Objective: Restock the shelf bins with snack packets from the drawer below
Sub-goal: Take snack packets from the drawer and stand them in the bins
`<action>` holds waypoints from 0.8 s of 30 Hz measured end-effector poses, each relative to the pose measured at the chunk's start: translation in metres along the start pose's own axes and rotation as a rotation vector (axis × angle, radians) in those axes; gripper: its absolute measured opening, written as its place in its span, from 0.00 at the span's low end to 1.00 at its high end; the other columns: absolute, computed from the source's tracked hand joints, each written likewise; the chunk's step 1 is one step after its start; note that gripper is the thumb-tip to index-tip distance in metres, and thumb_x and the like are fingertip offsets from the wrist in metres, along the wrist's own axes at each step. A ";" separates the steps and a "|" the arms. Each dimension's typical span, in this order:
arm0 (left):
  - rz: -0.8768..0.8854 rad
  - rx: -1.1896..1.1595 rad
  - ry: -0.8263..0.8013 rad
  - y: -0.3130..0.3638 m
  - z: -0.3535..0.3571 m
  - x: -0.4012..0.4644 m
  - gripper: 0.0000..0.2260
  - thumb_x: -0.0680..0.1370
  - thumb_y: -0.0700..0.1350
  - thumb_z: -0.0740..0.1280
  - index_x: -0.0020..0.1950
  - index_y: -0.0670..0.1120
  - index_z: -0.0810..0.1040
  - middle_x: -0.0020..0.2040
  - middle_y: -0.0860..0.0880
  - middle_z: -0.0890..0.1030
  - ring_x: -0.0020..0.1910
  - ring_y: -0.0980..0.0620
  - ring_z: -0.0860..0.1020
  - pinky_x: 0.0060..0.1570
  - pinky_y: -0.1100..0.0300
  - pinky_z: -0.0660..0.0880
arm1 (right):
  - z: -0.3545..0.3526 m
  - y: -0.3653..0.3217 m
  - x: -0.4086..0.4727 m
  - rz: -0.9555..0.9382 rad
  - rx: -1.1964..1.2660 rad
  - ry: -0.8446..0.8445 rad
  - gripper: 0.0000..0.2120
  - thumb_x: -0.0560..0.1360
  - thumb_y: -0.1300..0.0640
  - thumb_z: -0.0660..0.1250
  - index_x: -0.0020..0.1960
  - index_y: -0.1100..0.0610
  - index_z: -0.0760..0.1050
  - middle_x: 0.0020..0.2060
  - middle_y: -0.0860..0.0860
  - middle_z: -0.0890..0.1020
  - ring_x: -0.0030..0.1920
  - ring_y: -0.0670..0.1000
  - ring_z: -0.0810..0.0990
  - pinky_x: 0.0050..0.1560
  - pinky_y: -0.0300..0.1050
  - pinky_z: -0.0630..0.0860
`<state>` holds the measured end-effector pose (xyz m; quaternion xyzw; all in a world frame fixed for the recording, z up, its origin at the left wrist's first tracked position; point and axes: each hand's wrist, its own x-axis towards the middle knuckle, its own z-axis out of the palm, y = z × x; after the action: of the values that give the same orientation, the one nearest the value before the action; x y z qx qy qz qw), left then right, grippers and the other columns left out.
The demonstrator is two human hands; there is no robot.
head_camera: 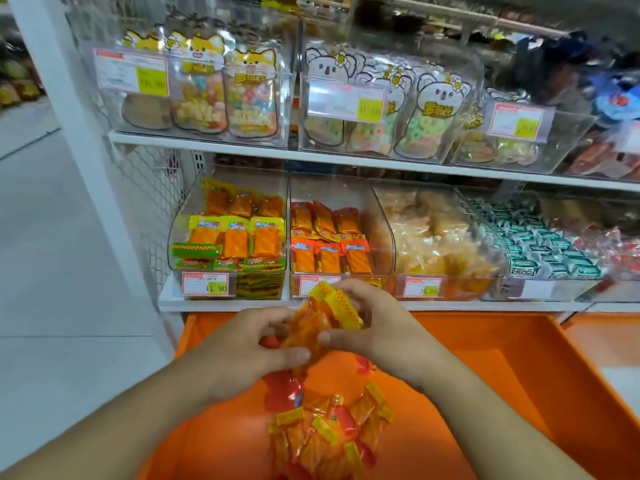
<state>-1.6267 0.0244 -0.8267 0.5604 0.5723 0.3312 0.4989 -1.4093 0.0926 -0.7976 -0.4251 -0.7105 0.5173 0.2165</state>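
Both my hands meet above the open orange drawer (512, 358), just in front of the lower white shelf (221, 304). My left hand (242, 348) has its fingers (277, 322) curled round the lower end of a small bunch of orange snack packets with yellow ends (325, 317), thumb pressed against the crinkly plastic. My right hand (377, 323) grips the same bunch from the other side, fingers bent over the top and thumb underneath, so the packets are pinched between the two hands.

Below my wrists, on the drawer floor, lies a loose heap of similar orange, yellow and red packets (329, 431).

Right behind my hands stand the clear plastic bins. The leftmost clear bin (180, 233) holds yellow-topped orange packets standing in rows, with green-edged ones packed beneath. The next clear bin (381, 223) holds red-topped orange packets and sits directly behind the bunch I hold. Further right are a bin of pale yellow wrapped snacks (436, 244) and one of green-and-white packets (540, 244).

The upper shelf carries clear bins of cat-shaped pouches of sweets (221, 88) and koala-shaped ones (415, 112).
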 end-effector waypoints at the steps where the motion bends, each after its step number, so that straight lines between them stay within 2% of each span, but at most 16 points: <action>1: 0.008 0.032 0.017 -0.001 -0.002 0.004 0.12 0.75 0.50 0.78 0.58 0.56 0.85 0.53 0.52 0.86 0.58 0.54 0.83 0.60 0.45 0.80 | 0.001 -0.003 0.002 -0.019 -0.012 -0.001 0.15 0.72 0.60 0.80 0.56 0.54 0.82 0.46 0.54 0.87 0.46 0.56 0.87 0.51 0.57 0.84; 3: 0.037 0.091 0.062 -0.003 -0.007 0.011 0.14 0.73 0.55 0.79 0.57 0.56 0.85 0.51 0.53 0.85 0.55 0.55 0.83 0.58 0.47 0.80 | 0.004 -0.008 0.009 -0.044 -0.001 0.027 0.09 0.73 0.64 0.79 0.51 0.58 0.83 0.42 0.56 0.87 0.42 0.59 0.86 0.44 0.57 0.85; 4: 0.030 0.112 0.116 -0.004 -0.009 0.015 0.16 0.71 0.57 0.79 0.56 0.56 0.85 0.50 0.56 0.85 0.54 0.59 0.82 0.56 0.51 0.80 | 0.005 -0.010 0.013 -0.051 0.010 0.049 0.08 0.73 0.65 0.78 0.51 0.57 0.84 0.42 0.55 0.87 0.41 0.59 0.86 0.43 0.57 0.85; 7: -0.026 0.161 0.372 -0.001 -0.012 0.023 0.16 0.70 0.58 0.80 0.54 0.56 0.81 0.50 0.59 0.84 0.50 0.64 0.81 0.51 0.61 0.78 | 0.005 -0.011 0.022 -0.084 0.014 0.176 0.11 0.73 0.64 0.79 0.50 0.53 0.82 0.41 0.52 0.87 0.40 0.57 0.86 0.41 0.59 0.85; 9: -0.083 0.092 0.459 0.002 -0.016 0.025 0.13 0.73 0.57 0.77 0.53 0.55 0.80 0.48 0.55 0.85 0.47 0.58 0.84 0.51 0.54 0.81 | 0.004 -0.008 0.027 -0.143 -0.046 0.289 0.12 0.72 0.63 0.80 0.49 0.50 0.81 0.40 0.50 0.86 0.39 0.54 0.85 0.41 0.56 0.84; 11: -0.159 -0.173 0.386 0.005 -0.020 0.025 0.12 0.77 0.57 0.73 0.55 0.51 0.81 0.47 0.49 0.87 0.45 0.47 0.87 0.50 0.45 0.84 | 0.008 -0.006 0.026 -0.266 -0.135 0.350 0.14 0.72 0.63 0.79 0.50 0.48 0.81 0.43 0.46 0.84 0.43 0.49 0.84 0.41 0.45 0.81; 12: -0.195 -0.340 0.305 0.008 -0.020 0.023 0.14 0.78 0.56 0.72 0.56 0.48 0.81 0.48 0.44 0.88 0.45 0.42 0.87 0.49 0.44 0.84 | 0.011 -0.005 0.025 -0.351 -0.197 0.353 0.15 0.72 0.65 0.79 0.50 0.47 0.81 0.45 0.44 0.84 0.46 0.48 0.84 0.43 0.41 0.80; 14: -0.190 -0.570 0.219 0.011 -0.018 0.020 0.15 0.77 0.52 0.72 0.57 0.43 0.83 0.51 0.36 0.86 0.49 0.36 0.86 0.47 0.45 0.84 | 0.018 -0.002 0.022 -0.519 -0.339 0.300 0.20 0.69 0.72 0.77 0.52 0.51 0.81 0.50 0.42 0.82 0.54 0.48 0.82 0.49 0.44 0.79; 17: -0.087 -0.604 0.277 0.009 -0.019 0.019 0.12 0.73 0.41 0.75 0.57 0.44 0.85 0.53 0.34 0.85 0.47 0.38 0.85 0.43 0.48 0.84 | 0.028 -0.001 0.020 -0.636 -0.519 0.170 0.27 0.62 0.76 0.72 0.53 0.53 0.80 0.57 0.42 0.78 0.62 0.50 0.77 0.57 0.48 0.76; 19: -0.061 -0.572 0.316 0.010 -0.022 0.017 0.15 0.74 0.36 0.75 0.61 0.45 0.83 0.51 0.36 0.86 0.46 0.40 0.86 0.43 0.46 0.84 | 0.028 -0.004 0.016 -0.609 -0.583 0.083 0.29 0.62 0.76 0.71 0.56 0.51 0.79 0.62 0.41 0.74 0.69 0.49 0.71 0.64 0.46 0.73; 21: -0.024 -0.501 0.373 0.010 -0.026 0.015 0.17 0.75 0.35 0.75 0.62 0.47 0.81 0.50 0.40 0.87 0.47 0.40 0.87 0.44 0.46 0.85 | 0.026 -0.009 0.009 -0.518 -0.594 -0.005 0.28 0.67 0.71 0.72 0.60 0.46 0.77 0.69 0.37 0.67 0.76 0.46 0.63 0.71 0.39 0.66; 23: 0.015 -0.426 0.426 0.011 -0.027 0.013 0.18 0.74 0.35 0.76 0.61 0.49 0.81 0.48 0.44 0.88 0.48 0.43 0.87 0.43 0.49 0.84 | 0.023 -0.012 0.002 -0.415 -0.495 -0.022 0.27 0.71 0.68 0.72 0.61 0.41 0.75 0.72 0.34 0.64 0.78 0.42 0.60 0.71 0.32 0.62; 24: 0.025 -0.406 0.434 0.011 -0.027 0.012 0.18 0.74 0.35 0.77 0.61 0.49 0.81 0.48 0.45 0.88 0.49 0.44 0.87 0.44 0.49 0.83 | 0.022 -0.012 0.000 -0.391 -0.421 0.021 0.26 0.71 0.68 0.71 0.60 0.42 0.75 0.72 0.34 0.66 0.77 0.42 0.62 0.70 0.31 0.64</action>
<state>-1.6470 0.0430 -0.8112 0.3721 0.5805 0.5572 0.4627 -1.4305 0.0794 -0.7953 -0.3210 -0.8686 0.3024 0.2262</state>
